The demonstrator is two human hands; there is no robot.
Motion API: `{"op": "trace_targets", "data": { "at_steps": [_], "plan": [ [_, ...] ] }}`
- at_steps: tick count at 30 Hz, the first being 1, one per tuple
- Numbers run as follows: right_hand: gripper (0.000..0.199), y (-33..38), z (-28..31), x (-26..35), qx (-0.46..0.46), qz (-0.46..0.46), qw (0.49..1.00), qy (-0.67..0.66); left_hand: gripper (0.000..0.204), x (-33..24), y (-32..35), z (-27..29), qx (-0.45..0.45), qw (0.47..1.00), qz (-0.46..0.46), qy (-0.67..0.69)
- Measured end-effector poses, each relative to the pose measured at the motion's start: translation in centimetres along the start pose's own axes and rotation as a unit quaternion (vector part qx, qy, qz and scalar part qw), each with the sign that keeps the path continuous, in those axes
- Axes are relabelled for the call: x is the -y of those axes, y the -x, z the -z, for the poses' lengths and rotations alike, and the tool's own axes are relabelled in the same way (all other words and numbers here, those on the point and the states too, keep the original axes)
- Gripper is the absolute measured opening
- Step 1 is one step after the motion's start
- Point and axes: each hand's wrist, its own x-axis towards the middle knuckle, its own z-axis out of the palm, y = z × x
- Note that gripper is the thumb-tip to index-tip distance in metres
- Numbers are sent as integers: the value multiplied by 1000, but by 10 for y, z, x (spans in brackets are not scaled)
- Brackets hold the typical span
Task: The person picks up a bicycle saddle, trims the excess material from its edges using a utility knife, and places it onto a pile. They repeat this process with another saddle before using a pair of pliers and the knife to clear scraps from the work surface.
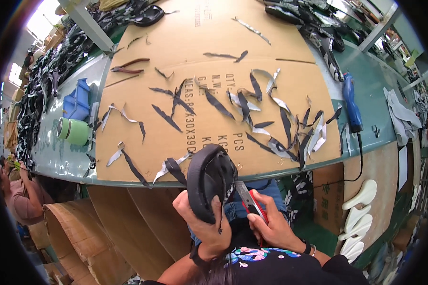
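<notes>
My left hand [205, 228] is closed around a black bicycle saddle [205, 173], held upright at the table's near edge. Its rounded wide end faces up and its hollow side is partly in view. In my right hand [275, 225] is a red utility knife [254, 205], the blade out and its tip against or very close to the saddle's right edge. The frame does not show whether the blade is cutting. Dark trimmed strips [176, 170] with pale backs lie just beyond the saddle on a cardboard sheet [142, 109].
Red-handled pliers [128, 66] lie at the cardboard's left. Beside it stand a blue bin [77, 100] and a green jar [73, 131]. A blue corded tool [351, 102] is at the right. Black saddles pile up along the far edges; white saddle shells [359, 204] sit lower right.
</notes>
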Motion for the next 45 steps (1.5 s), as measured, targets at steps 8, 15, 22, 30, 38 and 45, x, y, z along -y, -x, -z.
{"op": "trace_targets", "data": {
  "at_steps": [8,15,22,30,38,45],
  "plan": [
    [65,-99,14,60,-201,489,826,193,48,9,-13,17,55,989,-127,-47],
    [33,-103,74,87,-345,360,866,-47,47,1,-60,30,-84,949,149,265],
    [62,-115,27,98,-148,425,874,185,44,-15,-58,13,87,982,91,139],
    [38,-93,131,105,-470,334,815,62,39,-5,-84,25,-78,897,187,393],
    [40,-95,120,86,-309,274,876,251,42,11,-94,23,123,910,248,309],
    [53,-58,59,82,-109,306,879,349,73,10,-145,57,142,939,-237,-205]
  ]
}}
